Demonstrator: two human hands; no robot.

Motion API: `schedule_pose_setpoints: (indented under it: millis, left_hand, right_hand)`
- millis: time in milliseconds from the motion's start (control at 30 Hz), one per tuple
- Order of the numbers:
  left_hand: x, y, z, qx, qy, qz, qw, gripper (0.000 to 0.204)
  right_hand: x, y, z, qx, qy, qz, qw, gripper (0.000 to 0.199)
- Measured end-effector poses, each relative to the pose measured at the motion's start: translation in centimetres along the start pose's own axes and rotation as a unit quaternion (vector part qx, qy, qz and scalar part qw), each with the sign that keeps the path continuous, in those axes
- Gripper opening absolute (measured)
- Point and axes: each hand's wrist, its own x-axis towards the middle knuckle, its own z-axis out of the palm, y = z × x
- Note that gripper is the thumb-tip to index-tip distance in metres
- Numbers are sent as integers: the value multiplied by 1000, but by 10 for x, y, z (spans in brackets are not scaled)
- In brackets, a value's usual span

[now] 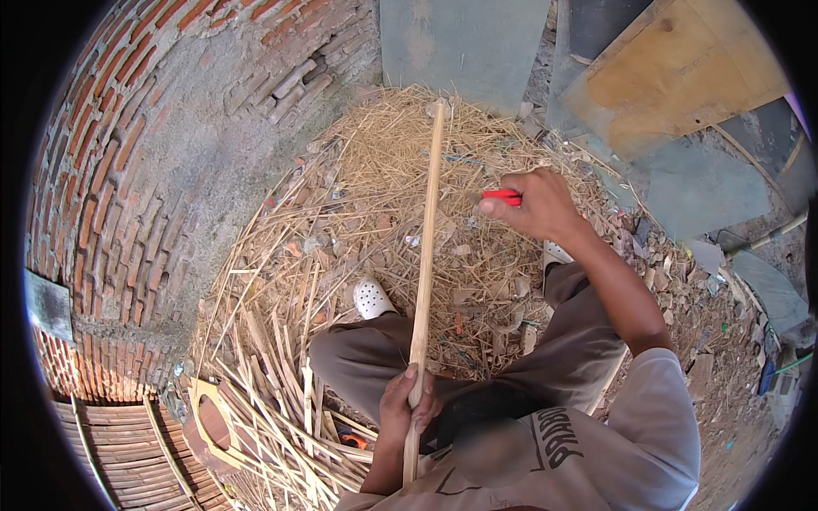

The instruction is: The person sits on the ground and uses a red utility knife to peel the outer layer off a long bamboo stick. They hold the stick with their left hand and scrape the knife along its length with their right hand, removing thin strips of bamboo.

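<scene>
My left hand is wrapped round the lower part of a long, pale bamboo strip. The strip runs away from my body over my lap, and its far end lies above the straw-covered ground. To the right of the strip and apart from it, my right hand is raised, its fingers closed on a small red-handled tool. The tool's tip points left and is blurred, so its exact kind does not show.
A pile of split bamboo strips lies at my left, by a yellow frame-like piece. Shavings cover the ground ahead. A brick wall stands left; flat sheets lie at the far right. White clogs are on my feet.
</scene>
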Motion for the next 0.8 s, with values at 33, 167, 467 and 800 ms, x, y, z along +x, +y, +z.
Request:
schedule_pose_setpoints:
  millis: [33, 167, 467, 800]
  left_hand:
    - [5, 5, 5, -15, -9, -2, 1000, 42]
    - [13, 12, 17, -133, -71, -26, 988, 39]
    - [13, 6, 20, -234, -107, -65, 964, 38]
    - [11, 0, 21, -236, -133, -63, 960, 38]
  right_hand:
    - [-13, -18, 11, -6, -27, -66, 997, 77]
    - [-28, -41, 36, -3, 11, -182, 983, 70]
    - [-32, -46, 37, -13, 26, -200, 979, 68]
    - [-26, -36, 33, -10, 14, -161, 987, 68]
